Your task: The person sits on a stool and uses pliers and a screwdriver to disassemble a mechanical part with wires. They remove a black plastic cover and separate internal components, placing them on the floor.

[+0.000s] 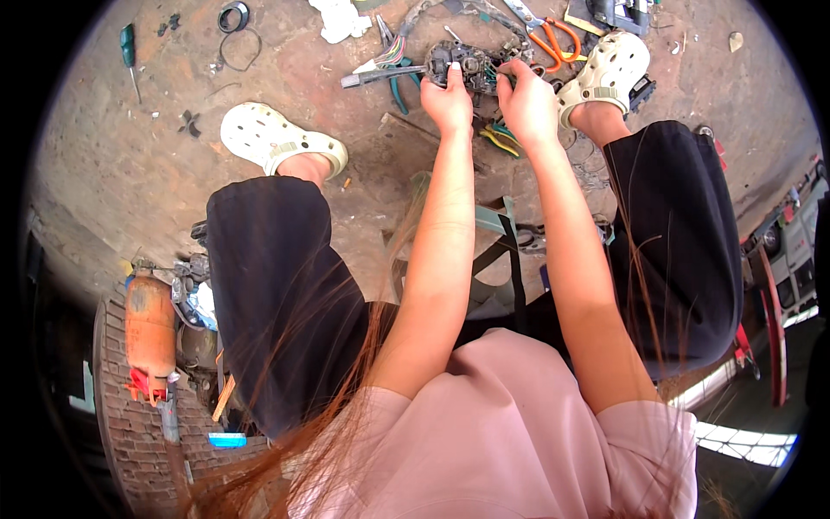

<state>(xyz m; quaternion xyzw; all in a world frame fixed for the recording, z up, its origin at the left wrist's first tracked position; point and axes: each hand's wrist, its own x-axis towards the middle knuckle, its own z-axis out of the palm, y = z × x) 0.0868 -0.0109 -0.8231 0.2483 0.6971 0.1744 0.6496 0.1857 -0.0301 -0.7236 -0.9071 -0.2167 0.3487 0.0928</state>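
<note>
A dark, grimy block with wires, which looks like a connector or switch housing, lies on the ground between my feet. My left hand grips its near left side, thumb on top. At its right end, my right hand has its fingers pinched together beside thin green wires; what they hold is too small to make out. A grey flat-ended tool sticks out to the left of the block. Teal-handled pliers lie beside it, and yellow-green handles show just below my hands.
Orange-handled scissors lie by my right shoe. Far left are a green screwdriver and a roll of black tape. White crumpled paper lies ahead. An orange gas cylinder stands left of my left leg.
</note>
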